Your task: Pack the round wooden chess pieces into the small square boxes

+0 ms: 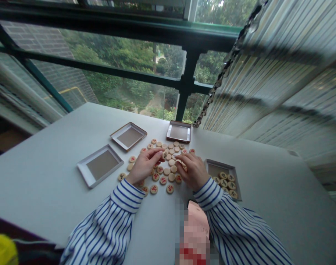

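Note:
Many round wooden xiangqi pieces lie scattered on the white table, some with red or dark characters and some blank side up, like the red-marked piece [170, 188] near the front. My left hand [146, 163] pinches one xiangqi piece [164, 155] between thumb and fingertips, tilted up with a dark character showing. Just to its right, my right hand [193, 168] curls over the pile, thumb and fingers closed around a pale xiangqi piece [179, 162] that they partly cover. Beside the right wrist, a shallow box [236, 176] holds several dark-marked pieces.
Two shallow trays, a grey-white one [88, 176] and a brown-edged one [140, 140], lie at left. Another tray [179, 139] sits at the back by the window. A pink object [197, 221], partly pixelated, lies by my right forearm. A curtain [267, 99] hangs at right.

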Demonstrator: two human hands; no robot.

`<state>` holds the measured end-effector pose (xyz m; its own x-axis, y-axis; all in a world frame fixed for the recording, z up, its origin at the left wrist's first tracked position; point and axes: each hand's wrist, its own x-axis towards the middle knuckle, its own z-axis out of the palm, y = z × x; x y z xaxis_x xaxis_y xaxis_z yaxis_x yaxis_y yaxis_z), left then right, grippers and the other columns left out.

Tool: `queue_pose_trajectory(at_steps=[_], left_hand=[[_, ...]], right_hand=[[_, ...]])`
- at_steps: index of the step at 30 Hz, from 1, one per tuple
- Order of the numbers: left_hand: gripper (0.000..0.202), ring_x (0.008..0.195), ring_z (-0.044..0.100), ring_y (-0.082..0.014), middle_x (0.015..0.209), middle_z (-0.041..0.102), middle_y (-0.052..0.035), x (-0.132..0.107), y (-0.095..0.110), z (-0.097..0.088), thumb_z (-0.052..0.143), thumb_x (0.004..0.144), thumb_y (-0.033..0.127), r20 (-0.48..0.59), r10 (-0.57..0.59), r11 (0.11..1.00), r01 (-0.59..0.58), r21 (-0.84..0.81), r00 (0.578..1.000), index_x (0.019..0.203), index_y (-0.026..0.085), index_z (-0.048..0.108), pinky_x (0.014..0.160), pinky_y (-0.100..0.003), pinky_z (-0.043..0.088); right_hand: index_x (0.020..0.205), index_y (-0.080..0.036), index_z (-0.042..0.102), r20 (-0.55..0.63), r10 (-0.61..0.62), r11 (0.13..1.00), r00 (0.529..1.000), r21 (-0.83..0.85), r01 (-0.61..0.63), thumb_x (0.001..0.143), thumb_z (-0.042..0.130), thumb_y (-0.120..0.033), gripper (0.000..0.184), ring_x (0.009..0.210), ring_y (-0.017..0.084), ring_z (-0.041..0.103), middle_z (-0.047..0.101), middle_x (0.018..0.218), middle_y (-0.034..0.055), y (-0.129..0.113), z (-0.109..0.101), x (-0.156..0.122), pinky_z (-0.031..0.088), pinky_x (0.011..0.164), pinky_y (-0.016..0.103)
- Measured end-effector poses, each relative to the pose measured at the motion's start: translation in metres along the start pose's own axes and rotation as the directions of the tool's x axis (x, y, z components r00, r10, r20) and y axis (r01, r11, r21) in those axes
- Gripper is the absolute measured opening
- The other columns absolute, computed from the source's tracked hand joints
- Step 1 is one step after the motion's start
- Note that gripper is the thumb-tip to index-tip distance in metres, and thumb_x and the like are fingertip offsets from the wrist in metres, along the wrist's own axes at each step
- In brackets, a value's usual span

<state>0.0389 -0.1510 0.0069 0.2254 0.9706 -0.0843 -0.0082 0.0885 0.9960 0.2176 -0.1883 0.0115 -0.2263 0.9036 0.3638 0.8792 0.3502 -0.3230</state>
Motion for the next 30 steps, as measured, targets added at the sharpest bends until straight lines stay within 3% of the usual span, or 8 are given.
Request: queue_pose_trajectory(at_steps=[15,23,30], left_hand=[[0.029,0.078,0.063,-0.0131,0.092,0.066,-0.006,-0.001,-0.002,0.001,0.058,0.077,0.031,0.137,-0.151,0.947,0.183,-0.263,0.979,0.102,0.017,0.06,0.066,-0.023,0.049],[0.027,0.075,0.064,-0.0114,0.087,0.067,-0.006,-0.004,0.003,0.005,0.061,0.076,0.021,0.147,-0.206,0.926,0.241,-0.29,0.967,0.102,0.014,0.06,0.066,-0.021,0.049],[0.024,0.074,0.064,-0.0107,0.083,0.068,-0.0048,-0.005,0.003,0.007,0.06,0.077,0.018,0.14,-0.22,0.922,0.252,-0.295,0.966,0.1,0.016,0.061,0.062,-0.018,0.049]], right_hand=[[0.1,-0.02,0.06,-0.024,-0.05,0.998,0.998,0.033,0.051,0.084,0.045,-0.028,0.023,0.093,0.019,0.053,0.064,0.095,0.0063,-0.004,0.001,0.0,0.038,0.078,0.031],[0.097,-0.018,0.06,-0.057,0.0,0.985,0.998,0.173,0.01,0.081,0.047,-0.024,0.021,0.088,0.018,0.056,0.064,0.091,0.0066,-0.003,-0.005,0.004,0.041,0.079,0.031],[0.098,-0.017,0.06,-0.072,0.081,0.942,0.994,0.332,-0.053,0.08,0.049,-0.024,0.022,0.08,0.015,0.057,0.064,0.088,0.006,-0.004,-0.026,0.006,0.043,0.076,0.03]])
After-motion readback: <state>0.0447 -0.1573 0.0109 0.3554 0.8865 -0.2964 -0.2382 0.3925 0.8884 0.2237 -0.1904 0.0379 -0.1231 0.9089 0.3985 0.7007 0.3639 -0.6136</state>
